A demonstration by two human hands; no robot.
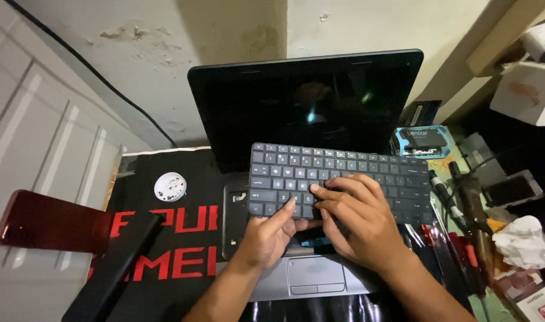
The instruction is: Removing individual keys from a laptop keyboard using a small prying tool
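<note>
Both your hands met at the near edge of the loose keyboard (344, 182), its long axis running left-right above the laptop base (308, 277). Your left hand (266, 235) pinched that edge; your right hand (359, 217) lay spread, fingers flat on keys, nearer its middle.

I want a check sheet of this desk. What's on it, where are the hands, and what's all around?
Surface: black mat with red letters.
Job's things: laptop, screen dark; loose keyboard lifted and tilted over its base.
Clutter: white dish of small parts, screwdrivers, crumpled tissue, blue packet, dark red phone.
Grippers: left hand holds the keyboard's front edge; right hand rests on the keys.
Cables: black cable down the wall.
Surroundings: chipped wall, white panelled door.
</note>
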